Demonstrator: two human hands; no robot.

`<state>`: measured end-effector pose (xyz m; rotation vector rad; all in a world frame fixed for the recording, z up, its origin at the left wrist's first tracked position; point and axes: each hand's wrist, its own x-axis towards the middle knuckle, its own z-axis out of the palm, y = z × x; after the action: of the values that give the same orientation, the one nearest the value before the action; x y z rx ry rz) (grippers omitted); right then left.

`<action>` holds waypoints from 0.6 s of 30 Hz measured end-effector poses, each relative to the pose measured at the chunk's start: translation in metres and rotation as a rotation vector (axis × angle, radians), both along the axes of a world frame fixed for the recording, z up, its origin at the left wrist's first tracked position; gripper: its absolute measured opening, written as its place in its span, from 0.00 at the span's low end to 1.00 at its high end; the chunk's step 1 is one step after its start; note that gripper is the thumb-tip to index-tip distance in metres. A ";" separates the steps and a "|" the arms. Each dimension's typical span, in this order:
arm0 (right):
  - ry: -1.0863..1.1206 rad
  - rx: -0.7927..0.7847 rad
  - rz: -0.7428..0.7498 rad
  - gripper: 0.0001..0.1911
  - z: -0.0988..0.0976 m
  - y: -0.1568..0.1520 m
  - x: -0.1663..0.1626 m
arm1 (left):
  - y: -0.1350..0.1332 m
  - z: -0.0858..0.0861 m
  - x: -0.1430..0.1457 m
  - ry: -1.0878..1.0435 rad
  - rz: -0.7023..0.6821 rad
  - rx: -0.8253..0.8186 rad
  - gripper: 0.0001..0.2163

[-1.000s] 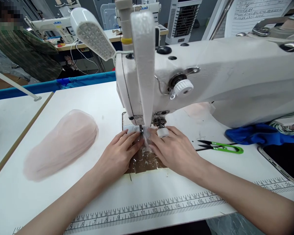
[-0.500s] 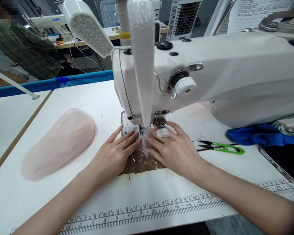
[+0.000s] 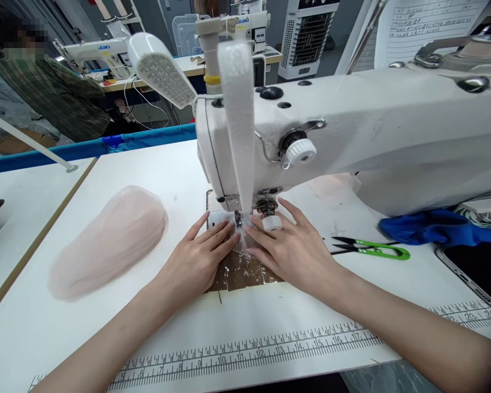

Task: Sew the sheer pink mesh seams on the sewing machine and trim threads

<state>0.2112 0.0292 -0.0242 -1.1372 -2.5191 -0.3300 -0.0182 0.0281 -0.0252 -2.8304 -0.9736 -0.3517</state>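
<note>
My left hand (image 3: 194, 259) lies flat on the table just left of the needle, fingers stretched out and pressing a thin sheer piece of fabric (image 3: 242, 246) under the presser foot (image 3: 238, 218). My right hand (image 3: 290, 248) lies flat on the other side, fingers spread, holding the same piece down. A white lace tape (image 3: 238, 114) hangs from above down to the needle of the white sewing machine (image 3: 352, 136). A small white roller (image 3: 272, 222) sits by my right fingers.
A pile of pale pink sheer fabric (image 3: 110, 240) lies at the left. Green thread snips (image 3: 372, 248) lie at the right, beside blue cloth (image 3: 429, 226) and a dark phone (image 3: 474, 267). A printed ruler (image 3: 245, 355) runs along the table's front edge. A person in a green striped top (image 3: 53, 93) stands far left.
Both hands stay flat beside the needle, almost unmoved; the fingers have edged slightly toward the presser foot. The camera has tilted a little.
</note>
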 end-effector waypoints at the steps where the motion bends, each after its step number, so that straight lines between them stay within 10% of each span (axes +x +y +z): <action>1: 0.002 -0.002 0.000 0.13 0.000 0.000 0.000 | 0.000 0.000 0.000 0.002 0.002 0.001 0.23; 18: 0.088 0.150 0.157 0.11 -0.005 -0.006 -0.007 | -0.002 -0.009 0.002 -0.025 0.007 0.104 0.22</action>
<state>0.2037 0.0234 -0.0296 -0.8729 -2.4416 -0.4102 -0.0159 0.0262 -0.0340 -2.7352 -0.9414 -0.4255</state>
